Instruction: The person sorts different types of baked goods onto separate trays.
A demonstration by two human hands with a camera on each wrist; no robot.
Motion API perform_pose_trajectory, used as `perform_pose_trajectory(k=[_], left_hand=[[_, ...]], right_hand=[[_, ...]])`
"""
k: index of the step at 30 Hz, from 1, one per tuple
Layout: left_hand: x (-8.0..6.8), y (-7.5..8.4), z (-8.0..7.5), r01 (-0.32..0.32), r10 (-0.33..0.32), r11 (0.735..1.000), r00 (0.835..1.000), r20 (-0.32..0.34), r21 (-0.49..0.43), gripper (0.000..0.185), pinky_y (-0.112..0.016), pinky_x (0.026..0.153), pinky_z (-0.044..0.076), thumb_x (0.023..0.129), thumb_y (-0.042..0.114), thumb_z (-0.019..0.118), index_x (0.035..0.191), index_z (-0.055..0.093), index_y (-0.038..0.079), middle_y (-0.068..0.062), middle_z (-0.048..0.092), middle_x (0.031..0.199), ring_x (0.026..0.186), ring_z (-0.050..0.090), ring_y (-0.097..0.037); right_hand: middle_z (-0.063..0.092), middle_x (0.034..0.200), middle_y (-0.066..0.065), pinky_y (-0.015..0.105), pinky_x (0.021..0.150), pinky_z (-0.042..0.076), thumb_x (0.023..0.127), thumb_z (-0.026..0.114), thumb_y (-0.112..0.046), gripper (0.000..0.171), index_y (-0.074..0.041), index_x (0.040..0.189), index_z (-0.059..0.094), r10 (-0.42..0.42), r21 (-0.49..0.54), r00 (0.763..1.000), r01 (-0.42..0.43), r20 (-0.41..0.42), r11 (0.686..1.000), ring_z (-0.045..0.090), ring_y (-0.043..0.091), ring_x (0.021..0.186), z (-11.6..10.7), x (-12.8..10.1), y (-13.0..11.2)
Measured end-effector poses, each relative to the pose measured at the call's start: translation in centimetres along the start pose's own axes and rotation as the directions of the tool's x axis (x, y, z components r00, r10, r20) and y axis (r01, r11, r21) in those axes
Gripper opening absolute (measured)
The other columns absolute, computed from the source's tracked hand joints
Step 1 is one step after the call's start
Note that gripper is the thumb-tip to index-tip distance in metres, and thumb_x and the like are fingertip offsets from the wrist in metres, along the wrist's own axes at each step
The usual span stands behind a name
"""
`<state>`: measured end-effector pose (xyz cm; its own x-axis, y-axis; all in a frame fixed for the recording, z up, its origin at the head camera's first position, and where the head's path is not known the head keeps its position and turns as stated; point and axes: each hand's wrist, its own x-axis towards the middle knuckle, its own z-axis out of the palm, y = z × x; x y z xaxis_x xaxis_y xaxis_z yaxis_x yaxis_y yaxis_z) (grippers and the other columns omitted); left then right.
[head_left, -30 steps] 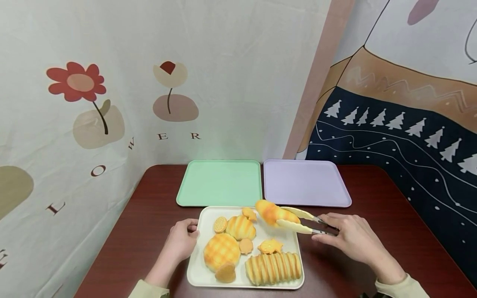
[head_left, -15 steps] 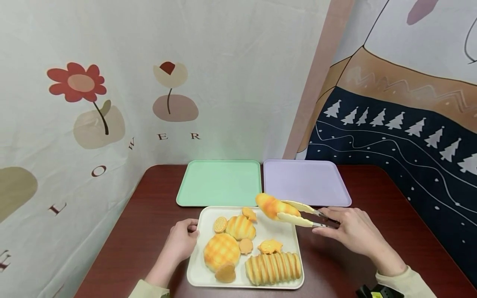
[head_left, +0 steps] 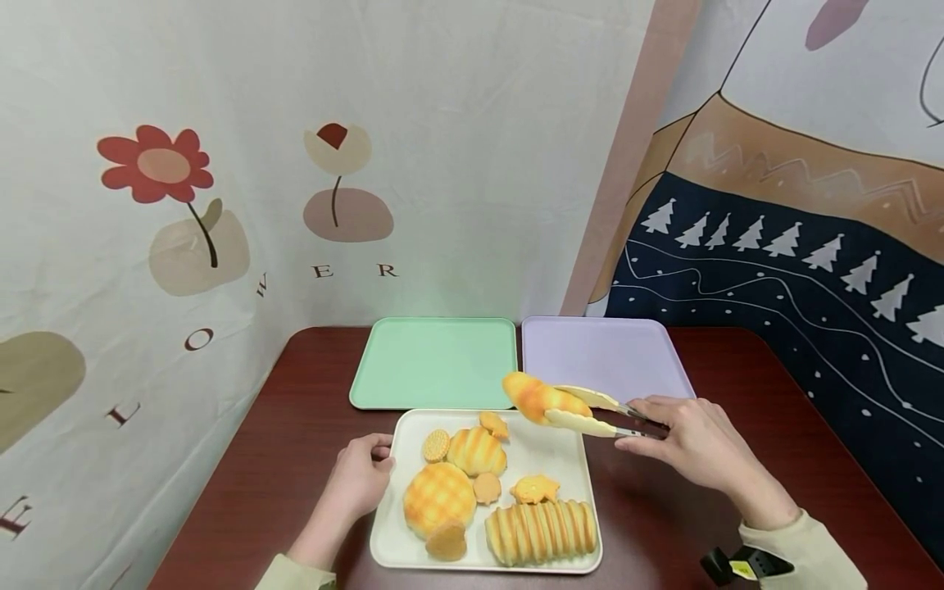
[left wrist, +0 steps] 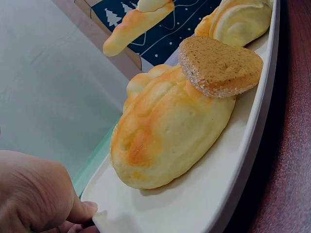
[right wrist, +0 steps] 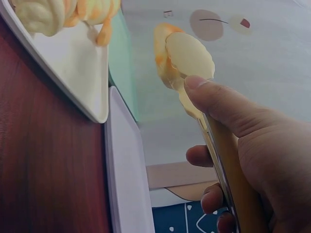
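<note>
Cream tongs (head_left: 590, 414), gripped by my right hand (head_left: 689, 447), clamp a bread roll (head_left: 537, 397) mid-frame; left hand (head_left: 359, 479) grips the white tray (head_left: 571, 459).

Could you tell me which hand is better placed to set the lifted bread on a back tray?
Right: the right hand holds the tongs clamping the bread, near the purple tray; the left hand holds the white tray.

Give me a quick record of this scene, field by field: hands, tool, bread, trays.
left hand: grips the white tray's left edge
right hand: squeezes the tongs
long bread roll: clamped in the tongs, in the air above the white tray's far right corner
white tray: holds the other breads and cookies
green tray: behind, bare
purple tray: behind, bare
</note>
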<state>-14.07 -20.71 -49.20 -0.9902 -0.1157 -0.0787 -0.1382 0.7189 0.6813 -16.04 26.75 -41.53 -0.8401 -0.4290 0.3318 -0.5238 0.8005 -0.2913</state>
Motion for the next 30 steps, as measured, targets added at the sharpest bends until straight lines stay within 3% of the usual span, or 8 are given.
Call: perform_pose_trajectory(k=[16, 30], left_hand=[[-0.1, 0.0, 0.0, 0.003, -0.003, 1.0, 1.0, -0.002, -0.012, 0.028, -0.044, 0.082, 0.055, 0.097, 0.001, 0.068, 0.124, 0.074, 0.003, -0.002, 0.069, 0.098, 0.095, 0.065, -0.024], [-0.4, 0.3, 0.0, 0.009, -0.009, 1.0, 1.0, -0.011, -0.014, 0.027, -0.042, 0.08, 0.054, 0.097, 0.001, 0.068, 0.124, 0.074, 0.003, -0.002, 0.068, 0.098, 0.093, 0.064, -0.023]], right_hand=[[0.078, 0.113, 0.007, 0.037, 0.067, 0.058, 0.083, 0.087, -0.056, 0.061, -0.01, 0.121, 0.081, -0.042, -0.027, 0.999, 0.042, -0.028, 0.999, 0.073, 0.021, 0.093, -0.2, 2.0, 0.0], [0.076, 0.12, 0.013, 0.052, 0.08, 0.061, 0.086, 0.083, -0.059, 0.066, -0.007, 0.126, 0.079, -0.015, -0.025, 0.999, 0.016, 0.03, 1.0, 0.073, 0.033, 0.107, -0.4, 3.9, 0.1]])
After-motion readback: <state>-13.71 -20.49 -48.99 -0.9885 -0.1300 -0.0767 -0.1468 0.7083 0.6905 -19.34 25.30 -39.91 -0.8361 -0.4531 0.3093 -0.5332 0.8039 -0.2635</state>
